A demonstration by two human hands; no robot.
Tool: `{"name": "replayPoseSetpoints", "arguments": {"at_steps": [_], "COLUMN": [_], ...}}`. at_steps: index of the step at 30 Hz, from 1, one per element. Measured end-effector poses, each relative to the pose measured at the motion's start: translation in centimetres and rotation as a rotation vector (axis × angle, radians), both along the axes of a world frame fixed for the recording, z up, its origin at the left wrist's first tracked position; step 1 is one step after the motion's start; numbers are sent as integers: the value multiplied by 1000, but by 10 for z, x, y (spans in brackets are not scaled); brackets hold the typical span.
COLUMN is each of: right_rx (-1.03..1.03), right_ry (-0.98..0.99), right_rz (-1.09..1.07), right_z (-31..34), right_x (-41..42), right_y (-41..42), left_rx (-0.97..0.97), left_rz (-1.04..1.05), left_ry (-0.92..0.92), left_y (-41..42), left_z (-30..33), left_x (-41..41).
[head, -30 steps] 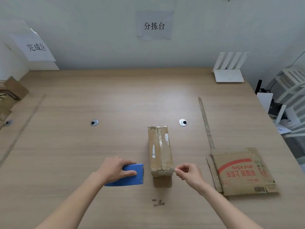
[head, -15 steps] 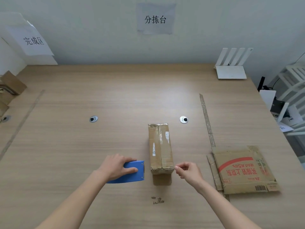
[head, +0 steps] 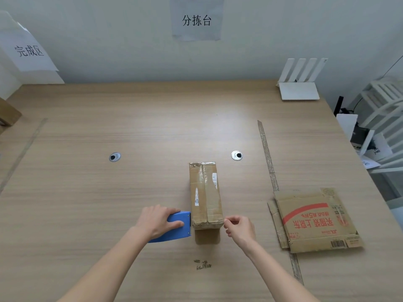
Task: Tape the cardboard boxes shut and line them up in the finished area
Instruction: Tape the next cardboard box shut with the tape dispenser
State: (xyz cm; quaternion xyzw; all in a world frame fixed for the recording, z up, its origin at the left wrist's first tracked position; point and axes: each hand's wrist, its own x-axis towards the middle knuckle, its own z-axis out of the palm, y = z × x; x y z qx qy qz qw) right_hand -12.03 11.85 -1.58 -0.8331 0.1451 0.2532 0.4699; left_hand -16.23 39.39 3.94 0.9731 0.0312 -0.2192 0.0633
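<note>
Nearest the person, a few small dark scraps (head: 202, 264) lie on the wooden surface (head: 87, 192). Just beyond them the left hand (head: 160, 220) lies over a blue tape dispenser (head: 174, 226), its grip wrapped around the body, with the toothed front edge right against the near left corner of a cardboard box (head: 206, 194). The right hand (head: 239, 228) is at the box's near right corner, thumb and forefinger pinched together; what they pinch is too thin to make out. The box stands mid-surface, long side running away from the person, its top flaps closed along a centre seam with glossy tape over them, so nothing inside shows. To the right lies a flattened carton (head: 316, 219) with red printing and a barcode, beside a long strip of tape (head: 269, 162) stuck to the surface. Farther off are two round cable grommets (head: 236, 155), then a white router (head: 299, 88) by the wall, and two paper signs (head: 196, 19) higher up.
</note>
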Motion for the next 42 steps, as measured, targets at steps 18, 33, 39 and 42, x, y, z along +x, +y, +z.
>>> {"name": "replayPoseSetpoints", "arguments": {"at_steps": [18,33,39,42], "right_rx": [-502,-561,-527,-557], "right_ry": [-504,-482,-495,-538], "right_rz": [801,760,798,679], "right_z": [-14,-17,-15,-14], "right_x": [0,-8,-4,-9], "right_y": [65,72,67,76], "left_rx": [-8,296,209,168], "left_rz": [21,-15,125,126], "left_ry": [-17,51,-113,-217], "left_y": [9,-3,22,27], "left_z": [4,-22,-43,-51], "left_x": [-6,3,-22,-23]}}
